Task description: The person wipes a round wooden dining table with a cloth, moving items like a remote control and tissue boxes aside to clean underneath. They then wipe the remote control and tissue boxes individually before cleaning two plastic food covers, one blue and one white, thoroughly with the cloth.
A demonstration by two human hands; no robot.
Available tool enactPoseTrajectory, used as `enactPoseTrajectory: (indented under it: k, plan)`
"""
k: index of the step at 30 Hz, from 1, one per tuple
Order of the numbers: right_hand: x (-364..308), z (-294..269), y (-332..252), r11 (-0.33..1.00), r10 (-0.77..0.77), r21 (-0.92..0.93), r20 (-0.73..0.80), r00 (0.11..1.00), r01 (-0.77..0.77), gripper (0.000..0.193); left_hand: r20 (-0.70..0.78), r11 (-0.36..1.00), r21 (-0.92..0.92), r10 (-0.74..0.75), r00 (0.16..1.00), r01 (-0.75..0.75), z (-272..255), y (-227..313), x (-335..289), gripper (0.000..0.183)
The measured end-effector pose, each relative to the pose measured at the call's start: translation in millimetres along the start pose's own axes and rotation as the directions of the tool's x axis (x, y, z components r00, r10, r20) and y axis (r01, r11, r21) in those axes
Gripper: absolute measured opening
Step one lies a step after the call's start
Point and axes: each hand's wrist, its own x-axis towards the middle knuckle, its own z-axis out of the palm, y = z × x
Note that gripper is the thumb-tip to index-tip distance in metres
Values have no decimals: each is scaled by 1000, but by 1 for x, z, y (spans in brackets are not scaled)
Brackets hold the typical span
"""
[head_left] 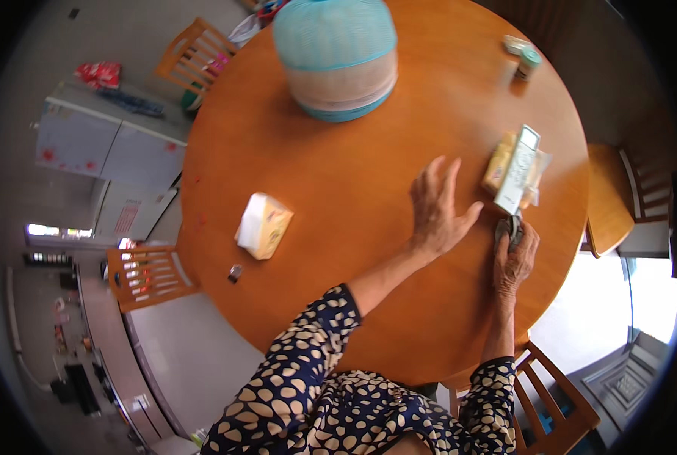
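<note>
Over the round wooden table (331,197), my left hand (438,216) is raised with its fingers spread and nothing in them. My right hand (514,262) rests at the right side of the table, its fingers closed on a crumpled dark grey cloth (507,230). Just beyond that cloth lies a long, narrow pale box (517,171), slightly blurred. It leans on or lies over a yellow packet (498,162), and a whitish translucent wrapper (537,176) shows at its right. My left hand is apart from this group.
A blue mesh food cover (335,38) stands at the far side. A tissue pack (266,227) and a small dark object (235,273) lie at the left. At the far right are a green-lidded jar (528,64) and a small packet (515,45). Wooden chairs (153,277) surround the table.
</note>
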Motion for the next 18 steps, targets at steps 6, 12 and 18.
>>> enactPoseTrajectory:
  k: [6, 12, 18]
  plan:
    - [-52, 1, -2, 965, -151, -205, 86, 985, 166, 45, -242, 932, 265, -184, 953, 247, -155, -119, -97, 82]
    - [-120, 6, -46, 916, -221, -301, 176, 959, 266, 54, -129, 759, 516, -388, 912, 396, -263, -173, -120, 110]
    - [-186, 13, -102, 903, -236, -323, 175, 956, 282, 42, 236, 699, 574, -640, 731, 427, -267, -212, -106, 105]
